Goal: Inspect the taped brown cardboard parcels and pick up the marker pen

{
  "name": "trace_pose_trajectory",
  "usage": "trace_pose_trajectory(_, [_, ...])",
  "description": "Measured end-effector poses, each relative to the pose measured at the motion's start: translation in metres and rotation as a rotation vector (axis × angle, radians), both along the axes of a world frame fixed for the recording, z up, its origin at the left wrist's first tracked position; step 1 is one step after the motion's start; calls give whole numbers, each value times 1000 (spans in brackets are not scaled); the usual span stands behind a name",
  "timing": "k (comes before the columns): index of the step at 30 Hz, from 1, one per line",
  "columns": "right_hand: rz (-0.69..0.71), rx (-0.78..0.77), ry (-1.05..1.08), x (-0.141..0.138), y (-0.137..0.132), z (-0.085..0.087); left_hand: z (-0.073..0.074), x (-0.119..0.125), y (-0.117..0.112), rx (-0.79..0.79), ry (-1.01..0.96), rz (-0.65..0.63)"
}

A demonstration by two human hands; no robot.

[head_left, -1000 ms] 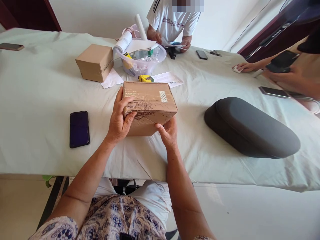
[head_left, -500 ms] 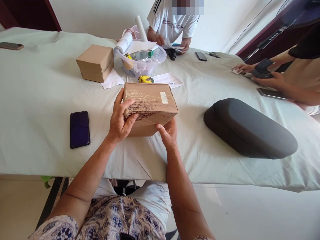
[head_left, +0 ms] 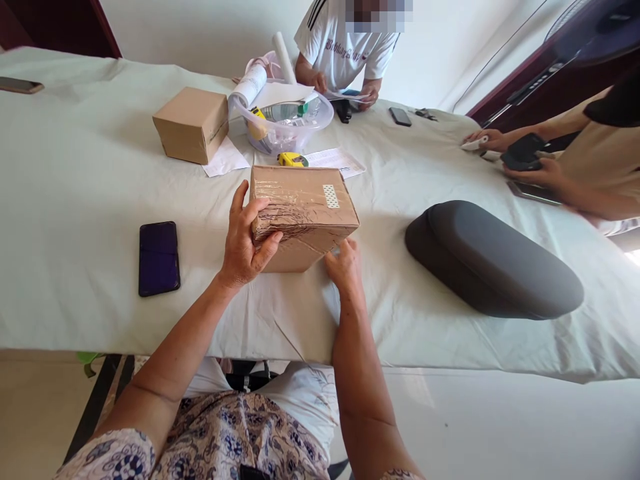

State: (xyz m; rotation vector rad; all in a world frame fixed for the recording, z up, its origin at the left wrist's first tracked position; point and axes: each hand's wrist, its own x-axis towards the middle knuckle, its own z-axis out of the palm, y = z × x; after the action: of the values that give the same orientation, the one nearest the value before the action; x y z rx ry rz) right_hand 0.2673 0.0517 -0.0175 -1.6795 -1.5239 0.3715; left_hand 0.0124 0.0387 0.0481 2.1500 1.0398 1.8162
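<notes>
My left hand (head_left: 243,248) grasps the near left corner of the taped cardboard box (head_left: 303,208), thumb across its top, fingers under the near face. My right hand (head_left: 344,265) lies open and released just beside the box's near right corner, fingertips at its lower edge; whether they touch, I cannot tell. The box sits near the middle of the white-covered table (head_left: 75,200), its near left corner lifted in my grip. Its long axis runs left to right across my view, the taped top tilted up toward me; a small white sticker (head_left: 331,195) marks the far right of that top.

Cardboard boxes: two, the second, plain box (head_left: 193,124) well apart at the far left. Phones flat on the cloth: four, namely a dark phone (head_left: 159,258) to my left, one (head_left: 20,85) at the far left edge, one (head_left: 400,117) near the seated person opposite, one (head_left: 534,192) at the right. Clear plastic bowl (head_left: 283,120): one. Yellow tape measure (head_left: 293,159): one outside the bowl. Grey hard case (head_left: 493,263): one, to my right.
</notes>
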Motion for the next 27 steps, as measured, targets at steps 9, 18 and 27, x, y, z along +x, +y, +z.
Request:
trace_pose_trajectory(9, [-51,-163,67,-1,-6,5,-3,8,0,46,-11,92])
trace_pose_trajectory(18, [-53,294,937,-14,-12,44,-7,12,2,79,10,120])
trace_pose_trajectory(27, [169,715,753,-43,-71,86,-6,11,1,90,-12,110])
